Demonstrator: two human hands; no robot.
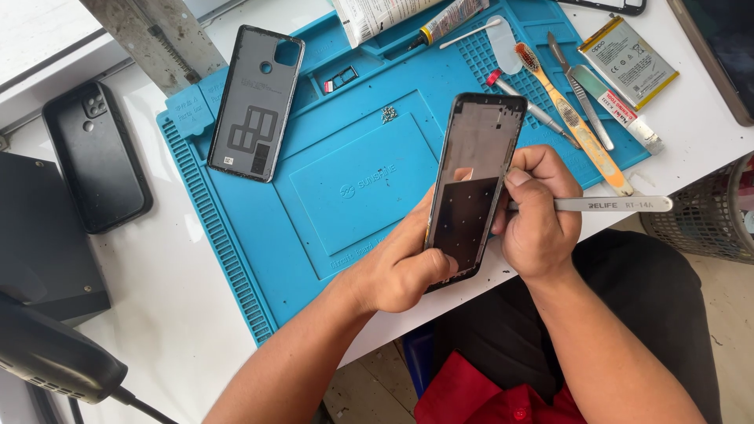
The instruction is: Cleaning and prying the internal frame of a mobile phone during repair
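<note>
Holding phone frame [471, 184] in left hand [397, 271], right hand [538, 216] gripping tweezers [605, 204].

Blue repair mat [236, 235], phone back cover [255, 102], battery [628, 61], toothbrush [569, 118].

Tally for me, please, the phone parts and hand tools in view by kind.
Phone frame, in the left hand: 1
Back covers: 2
Battery: 1
Tweezers: 2, one in the right hand, one on the blue mat
Brush: 1
Total: 7
</note>
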